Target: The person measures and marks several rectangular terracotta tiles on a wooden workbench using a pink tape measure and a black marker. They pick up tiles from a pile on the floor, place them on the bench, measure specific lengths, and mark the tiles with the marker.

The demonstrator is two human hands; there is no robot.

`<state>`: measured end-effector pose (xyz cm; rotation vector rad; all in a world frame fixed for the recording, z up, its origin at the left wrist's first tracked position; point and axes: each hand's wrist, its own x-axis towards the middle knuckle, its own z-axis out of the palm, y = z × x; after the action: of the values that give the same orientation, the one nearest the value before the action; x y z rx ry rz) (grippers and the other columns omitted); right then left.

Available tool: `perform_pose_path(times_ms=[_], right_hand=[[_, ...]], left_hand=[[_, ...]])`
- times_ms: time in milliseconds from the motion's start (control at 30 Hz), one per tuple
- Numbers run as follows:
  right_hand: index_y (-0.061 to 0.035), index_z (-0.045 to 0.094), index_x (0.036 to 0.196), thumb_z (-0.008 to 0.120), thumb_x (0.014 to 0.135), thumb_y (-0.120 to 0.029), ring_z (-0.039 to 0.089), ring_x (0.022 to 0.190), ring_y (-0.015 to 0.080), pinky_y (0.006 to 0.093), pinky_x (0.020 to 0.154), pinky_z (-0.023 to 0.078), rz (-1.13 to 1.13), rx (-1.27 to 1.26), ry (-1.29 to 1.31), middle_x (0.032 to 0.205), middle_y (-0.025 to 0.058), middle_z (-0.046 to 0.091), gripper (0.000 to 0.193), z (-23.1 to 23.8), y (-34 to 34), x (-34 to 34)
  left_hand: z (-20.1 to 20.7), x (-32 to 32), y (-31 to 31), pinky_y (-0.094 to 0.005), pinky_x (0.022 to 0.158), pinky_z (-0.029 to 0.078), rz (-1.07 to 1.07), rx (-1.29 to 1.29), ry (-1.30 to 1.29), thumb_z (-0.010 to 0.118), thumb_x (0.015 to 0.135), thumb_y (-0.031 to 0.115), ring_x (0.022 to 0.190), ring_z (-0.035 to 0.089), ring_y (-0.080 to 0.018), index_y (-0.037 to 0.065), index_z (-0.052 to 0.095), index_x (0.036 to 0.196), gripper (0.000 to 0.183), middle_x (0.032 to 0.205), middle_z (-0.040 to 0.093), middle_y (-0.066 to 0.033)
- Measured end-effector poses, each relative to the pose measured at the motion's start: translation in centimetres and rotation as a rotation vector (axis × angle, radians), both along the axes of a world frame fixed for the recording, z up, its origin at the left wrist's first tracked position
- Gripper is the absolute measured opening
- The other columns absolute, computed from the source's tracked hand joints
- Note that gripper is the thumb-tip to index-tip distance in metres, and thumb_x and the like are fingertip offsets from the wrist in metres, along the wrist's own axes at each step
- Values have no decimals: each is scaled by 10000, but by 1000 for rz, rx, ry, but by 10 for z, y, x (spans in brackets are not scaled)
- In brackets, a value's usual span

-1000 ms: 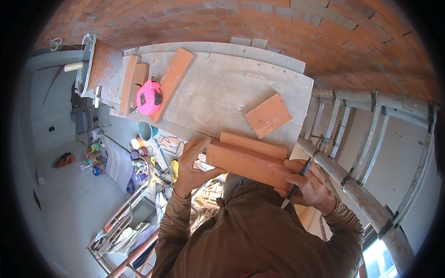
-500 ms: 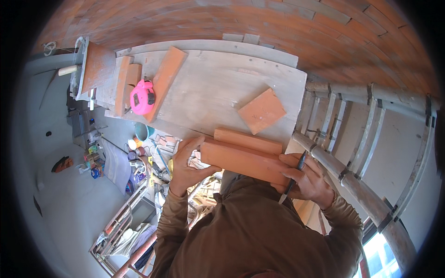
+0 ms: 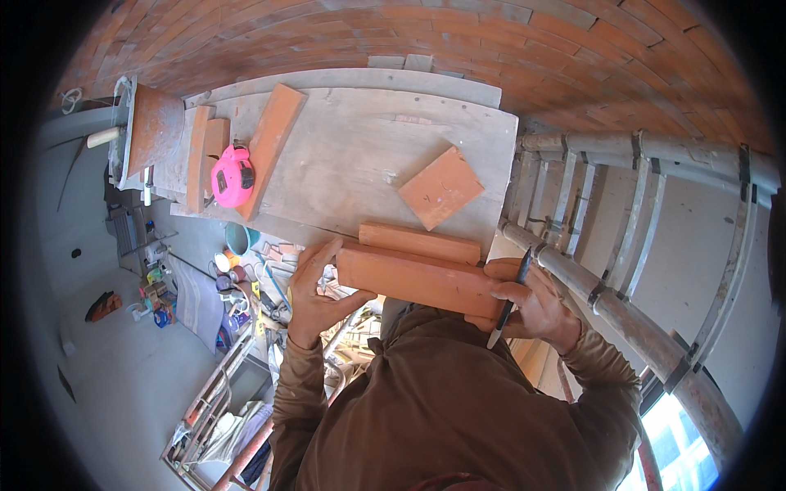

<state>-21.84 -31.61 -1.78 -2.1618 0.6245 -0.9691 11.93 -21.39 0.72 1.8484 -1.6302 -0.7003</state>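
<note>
A long orange brick [image 3: 417, 282] is held level in front of my chest, over the near edge of the wooden board [image 3: 344, 155]. My left hand [image 3: 318, 296] grips its left end, thumb below and fingers above. Around its right end closes my right hand [image 3: 536, 304], which also has a dark pen [image 3: 511, 303] between its fingers, tip pointing down toward me. Just behind, a second brick strip [image 3: 422, 242] lies at the board's near edge, partly hidden by the held one. A squarish cut brick piece [image 3: 442, 188] lies flat farther back.
At the board's left, a pink tape measure [image 3: 232, 177] rests by a long brick strip [image 3: 275, 147]; a mortar-stained bucket [image 3: 155, 127] stands beyond. Scaffold tubes [image 3: 602, 299] run along the right. A brick wall [image 3: 327, 41] rises behind. Cluttered floor [image 3: 270, 282] shows below left.
The surroundings have shifted a little to the left in the view. Both hands keep their hold on the brick, and the pen stays in my right hand.
</note>
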Motion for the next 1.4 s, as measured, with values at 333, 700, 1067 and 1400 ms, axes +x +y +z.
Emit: perform_pose_path(times_ms=[333,700,1067,1400], right_hand=[[-22,628,1029,902,688,-291,684,916,325,400,790,573,-10,-2,39,1046,164,665,513,3,0,0],[2,624,1025,902,688,-286,681,902,337,407,760,575,26,-1,13,1028,187,666,523,4,-2,0],[3,643,1061,833,758,-428,649,892,332,433,754,514,59,-54,8,1033,183,669,559,18,-21,-3],[-5,665,1154,689,939,-240,587,781,217,358,699,477,17,366,-95,871,106,601,320,50,-58,54]], left_hand=[[1,-15,9,-365,896,508,101,73,97,897,715,178,970,637,-234,-42,501,1422,839,1086,694,-151],[4,-46,-3,-212,588,518,533,149,651,751,910,138,702,627,-72,-30,634,1026,235,846,692,-71],[5,-42,-5,-221,554,517,512,176,724,744,919,162,672,639,-81,-18,645,979,213,837,705,-72],[4,-43,-6,-209,558,513,504,180,721,740,925,182,694,639,-74,4,631,988,219,848,701,-59]])
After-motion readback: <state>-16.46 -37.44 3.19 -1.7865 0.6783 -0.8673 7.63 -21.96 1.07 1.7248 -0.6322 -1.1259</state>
